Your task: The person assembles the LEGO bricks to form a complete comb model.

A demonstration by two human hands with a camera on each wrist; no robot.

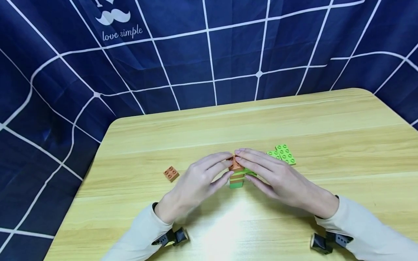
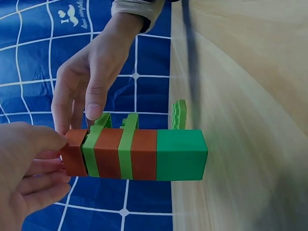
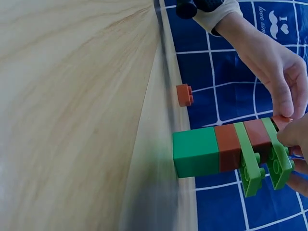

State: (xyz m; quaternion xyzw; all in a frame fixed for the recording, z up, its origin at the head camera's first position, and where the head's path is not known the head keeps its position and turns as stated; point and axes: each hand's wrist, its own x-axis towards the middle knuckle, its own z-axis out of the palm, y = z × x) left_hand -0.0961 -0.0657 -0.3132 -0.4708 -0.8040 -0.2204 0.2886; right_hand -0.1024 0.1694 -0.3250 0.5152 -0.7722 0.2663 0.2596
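A tower of toy building bricks stands upright on the table between both hands. At its foot is a dark green block (image 2: pixel 180 156); above it, brown bricks alternate with two light green plates that jut toward the right hand, the lower plate (image 3: pixel 249 168) and the upper plate (image 3: pixel 279 161). The top brown brick (image 2: pixel 74 156) sits slightly tilted, a thin dark gap under one side. My left hand (image 1: pixel 199 175) pinches this brick between thumb and fingers. From the other side my right hand (image 1: pixel 282 177) holds the same brick, its thumb close to the upper plate.
A loose brown brick (image 1: pixel 171 174) lies left of the hands on the wooden table (image 1: pixel 163 137). Behind the right hand lie light green plates (image 1: pixel 285 154), partly covered by it. A dark blue curtain (image 1: pixel 183 61) with white lines hangs along the table's back and left edges.
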